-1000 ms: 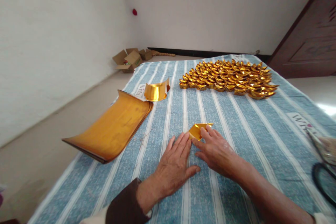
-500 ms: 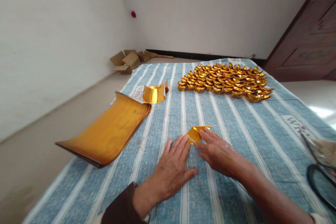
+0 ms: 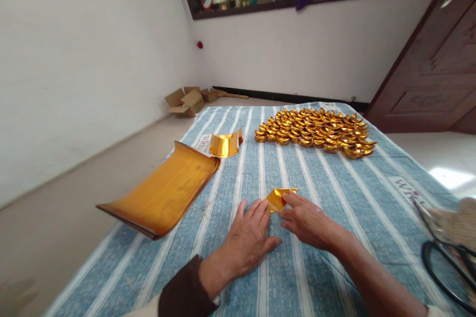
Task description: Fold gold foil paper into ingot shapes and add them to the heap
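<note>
Both hands rest on the blue-and-white striped cloth [image 3: 327, 178] with a small, partly folded piece of shiny gold foil paper [image 3: 278, 198] between their fingertips, near the middle of the cloth. The left hand [image 3: 248, 240] lies flat, palm down, fingers spread and extended, its tips pressing on the left edge of the gold piece; it grips nothing. The right hand [image 3: 307, 220] lies low with fingers loosely together, the forefinger and thumb touching the piece's right side, pinning it rather than closing round it. To crease foil like this cleanly, it seems best to keep one hand pressing the paper firmly to the cloth while the other runs along the fold, since thin foil is likely to spring back or wrinkle if pressed unevenly. To the left, a curling stack of flat gold foil sheets [image 3: 163, 190] overhangs the cloth's edge, and just beyond it stands a curved strip of gold foil [image 3: 225, 144]. Farther back lies a dense cluster of finished folded gold paper ingots [image 3: 316, 131]. On the floor by the wall sit open brown cardboard boxes [image 3: 188, 101]; what they hold cannot be made out. Black-handled scissors [image 3: 442, 252] lie at the right edge.
</note>
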Demonstrator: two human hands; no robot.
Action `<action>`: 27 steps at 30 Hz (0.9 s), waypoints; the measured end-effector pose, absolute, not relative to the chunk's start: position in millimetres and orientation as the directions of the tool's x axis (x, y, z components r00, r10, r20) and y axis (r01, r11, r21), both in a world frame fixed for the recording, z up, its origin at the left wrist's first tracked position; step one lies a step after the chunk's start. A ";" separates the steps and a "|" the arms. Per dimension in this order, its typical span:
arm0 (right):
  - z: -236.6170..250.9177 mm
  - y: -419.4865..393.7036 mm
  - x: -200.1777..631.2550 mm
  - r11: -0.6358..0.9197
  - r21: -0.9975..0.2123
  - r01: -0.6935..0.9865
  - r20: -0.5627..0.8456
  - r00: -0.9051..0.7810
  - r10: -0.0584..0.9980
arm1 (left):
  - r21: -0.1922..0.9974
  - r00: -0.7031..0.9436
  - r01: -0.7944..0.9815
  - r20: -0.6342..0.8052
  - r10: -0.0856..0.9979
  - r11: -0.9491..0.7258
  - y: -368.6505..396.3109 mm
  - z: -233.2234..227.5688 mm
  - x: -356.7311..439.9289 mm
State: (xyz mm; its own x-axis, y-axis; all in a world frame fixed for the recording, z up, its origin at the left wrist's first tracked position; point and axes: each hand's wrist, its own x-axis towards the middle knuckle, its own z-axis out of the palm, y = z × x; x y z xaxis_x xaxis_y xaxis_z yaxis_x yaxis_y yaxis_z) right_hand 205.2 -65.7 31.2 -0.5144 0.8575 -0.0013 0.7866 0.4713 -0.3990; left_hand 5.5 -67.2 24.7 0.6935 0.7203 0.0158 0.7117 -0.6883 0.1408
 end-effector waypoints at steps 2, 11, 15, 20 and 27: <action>33.5 -63.0 208.4 0.460 -0.449 0.766 0.007 -0.512 0.859 | 0.144 0.684 0.716 0.050 0.728 -0.683 -66.9 23.0 6.7; 31.8 -32.5 224.7 0.385 -0.712 0.588 0.165 -0.393 0.905 | 0.223 0.654 0.694 0.200 0.729 -0.684 -42.9 14.6 14.3; 17.8 -16.4 223.8 0.287 -0.639 0.714 0.170 -0.233 0.957 | 0.253 0.633 0.693 0.237 0.737 -0.675 -29.7 11.9 17.0; 11.4 -12.8 219.6 0.214 -0.519 0.828 0.187 -0.134 0.973 | 0.309 0.606 0.686 0.259 0.752 -0.659 -25.8 9.9 19.7; 3.3 -19.1 224.5 0.306 -0.381 0.872 0.149 -0.269 0.952 | 0.407 0.549 0.680 0.268 0.792 -0.609 -23.3 8.9 18.6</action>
State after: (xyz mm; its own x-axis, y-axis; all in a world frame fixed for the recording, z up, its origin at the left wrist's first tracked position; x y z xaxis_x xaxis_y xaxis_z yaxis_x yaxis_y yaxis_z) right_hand 224.5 -19.1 3.3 -0.2688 0.9516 0.1489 0.8722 0.3061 -0.3815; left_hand 18.6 -23.3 8.9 0.5490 0.7918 0.2678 0.6804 -0.6094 0.4070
